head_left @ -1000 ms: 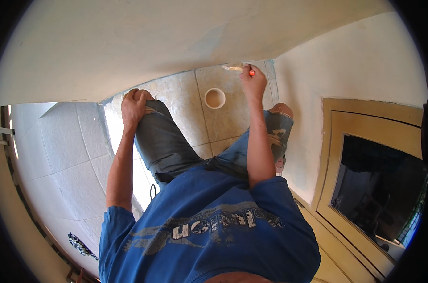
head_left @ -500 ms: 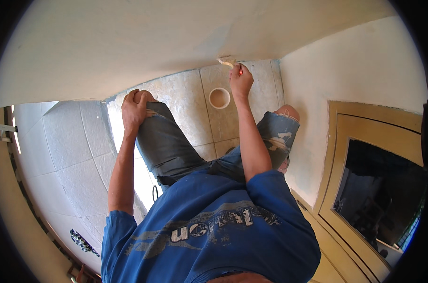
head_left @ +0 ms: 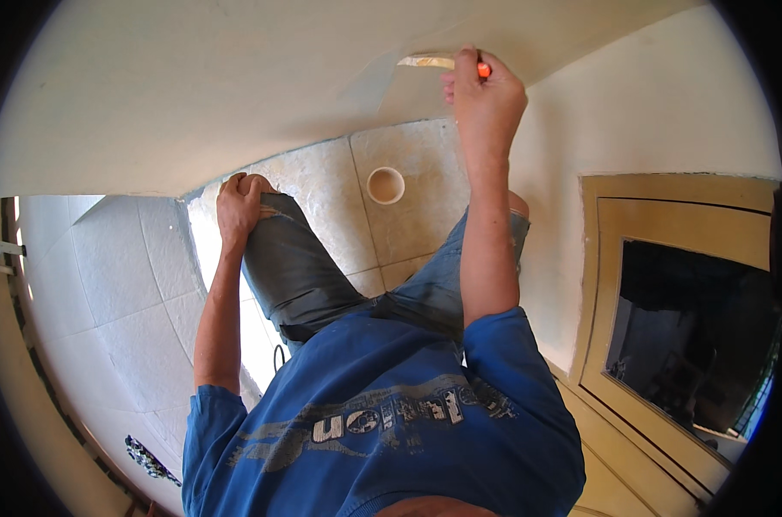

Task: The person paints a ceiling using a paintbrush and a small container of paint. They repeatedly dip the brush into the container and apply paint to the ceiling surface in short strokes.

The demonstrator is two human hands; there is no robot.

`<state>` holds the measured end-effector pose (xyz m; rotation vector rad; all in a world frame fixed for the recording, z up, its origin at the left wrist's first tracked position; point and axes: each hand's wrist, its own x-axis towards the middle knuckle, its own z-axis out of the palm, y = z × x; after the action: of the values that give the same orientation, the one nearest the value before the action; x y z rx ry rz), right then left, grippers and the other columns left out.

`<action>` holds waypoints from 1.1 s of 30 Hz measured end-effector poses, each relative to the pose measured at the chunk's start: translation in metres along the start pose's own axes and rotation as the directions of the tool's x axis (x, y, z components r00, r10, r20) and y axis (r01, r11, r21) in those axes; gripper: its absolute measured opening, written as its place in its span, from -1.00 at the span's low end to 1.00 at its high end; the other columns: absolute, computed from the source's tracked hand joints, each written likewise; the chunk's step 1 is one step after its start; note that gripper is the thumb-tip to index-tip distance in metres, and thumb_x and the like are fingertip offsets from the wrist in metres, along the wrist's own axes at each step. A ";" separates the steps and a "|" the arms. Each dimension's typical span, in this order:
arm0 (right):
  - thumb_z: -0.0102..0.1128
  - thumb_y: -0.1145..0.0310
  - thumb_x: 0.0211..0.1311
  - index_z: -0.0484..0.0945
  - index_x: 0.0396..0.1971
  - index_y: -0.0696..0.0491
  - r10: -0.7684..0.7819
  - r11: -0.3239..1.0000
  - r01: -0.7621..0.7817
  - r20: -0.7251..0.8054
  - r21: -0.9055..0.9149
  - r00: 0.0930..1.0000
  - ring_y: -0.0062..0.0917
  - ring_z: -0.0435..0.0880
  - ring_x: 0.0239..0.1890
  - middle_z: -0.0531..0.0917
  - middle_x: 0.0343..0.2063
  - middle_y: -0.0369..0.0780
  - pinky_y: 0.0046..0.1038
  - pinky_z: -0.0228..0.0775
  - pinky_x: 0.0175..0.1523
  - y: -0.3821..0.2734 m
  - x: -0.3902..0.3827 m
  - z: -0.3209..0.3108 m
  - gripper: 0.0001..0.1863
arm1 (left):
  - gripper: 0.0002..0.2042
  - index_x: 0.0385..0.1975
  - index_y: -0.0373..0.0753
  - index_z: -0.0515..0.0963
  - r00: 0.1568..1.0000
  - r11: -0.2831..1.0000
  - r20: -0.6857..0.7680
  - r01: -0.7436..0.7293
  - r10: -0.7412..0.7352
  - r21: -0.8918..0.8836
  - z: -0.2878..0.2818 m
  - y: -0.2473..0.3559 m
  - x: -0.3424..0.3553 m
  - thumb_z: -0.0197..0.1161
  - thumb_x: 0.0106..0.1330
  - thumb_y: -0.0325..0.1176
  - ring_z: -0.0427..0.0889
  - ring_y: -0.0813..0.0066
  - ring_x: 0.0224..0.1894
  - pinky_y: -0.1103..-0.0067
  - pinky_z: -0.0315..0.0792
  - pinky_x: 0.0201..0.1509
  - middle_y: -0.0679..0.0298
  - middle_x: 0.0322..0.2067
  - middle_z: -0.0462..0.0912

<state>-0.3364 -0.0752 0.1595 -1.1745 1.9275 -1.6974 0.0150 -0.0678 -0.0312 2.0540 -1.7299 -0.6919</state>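
Observation:
My right hand (head_left: 490, 95) is raised against the pale wall (head_left: 236, 77) in front of me, closed round a paintbrush. An orange handle end sticks out by the thumb. The cream-coloured brush head (head_left: 427, 61) points left and lies against the wall, beside a greyish, damp-looking patch (head_left: 365, 93). My left hand (head_left: 238, 207) rests over my left knee with its fingers bent down; nothing shows in it. Between my knees, a round white tub (head_left: 386, 202) stands on the tiled floor, holding a beige liquid.
A side wall (head_left: 649, 112) meets the front wall at a corner on the right. Nearer on that side is a yellow wooden frame (head_left: 599, 284) with a dark pane. Pale floor tiles (head_left: 115, 284) spread to my left, with a patterned dark-and-white object (head_left: 150, 461) lying there.
My right hand has moved up the wall and to the right with the paintbrush. The left hand has stayed on the knee. The view has shifted slightly.

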 end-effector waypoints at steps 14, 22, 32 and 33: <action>0.20 0.23 0.39 0.70 -0.35 0.26 0.123 0.990 -0.127 -0.076 -0.057 0.989 -0.68 0.61 -0.59 0.70 -0.63 -0.18 -0.59 0.37 -0.48 -0.083 -0.017 -0.050 -0.65 | -0.47 0.09 -0.35 0.63 1.000 1.000 -0.016 0.008 -0.008 0.000 0.001 -0.003 0.001 0.25 0.29 -0.03 0.60 -0.09 0.15 0.29 0.44 0.30 -0.12 0.11 0.62; 0.18 0.22 0.43 0.69 -0.29 0.23 0.225 0.964 -0.213 0.061 -0.160 0.973 -0.50 0.70 -0.54 0.71 -0.58 -0.11 -0.45 0.49 -0.37 0.139 -0.039 -0.031 -0.67 | -0.47 0.08 -0.35 0.63 1.000 1.000 -0.003 0.015 -0.015 -0.013 0.002 0.001 0.001 0.25 0.29 -0.03 0.61 -0.09 0.13 0.29 0.45 0.28 -0.11 0.10 0.63; 0.18 0.26 0.42 0.69 -0.24 0.19 0.104 0.923 -0.033 0.167 -0.383 0.980 -0.54 0.66 -0.55 0.69 -0.58 -0.16 -0.45 0.50 -0.35 0.303 -0.055 0.034 -0.72 | -0.50 0.05 -0.37 0.64 1.000 0.999 -0.022 -0.019 0.018 -0.036 0.001 0.001 -0.003 0.27 0.30 -0.06 0.63 -0.09 0.10 0.28 0.47 0.25 -0.12 0.06 0.64; 0.18 0.26 0.42 0.69 -0.25 0.20 0.103 0.928 -0.035 0.164 -0.371 0.981 -0.54 0.65 -0.56 0.69 -0.57 -0.15 -0.44 0.50 -0.35 0.310 -0.056 0.040 -0.72 | -0.50 0.06 -0.37 0.63 1.000 0.999 -0.022 -0.020 0.020 -0.036 0.001 0.000 -0.003 0.27 0.30 -0.06 0.63 -0.09 0.11 0.28 0.47 0.25 -0.12 0.07 0.64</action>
<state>-0.3871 -0.0736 -0.1543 -1.3171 2.1991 -1.1765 0.0142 -0.0648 -0.0317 2.0103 -1.7113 -0.6871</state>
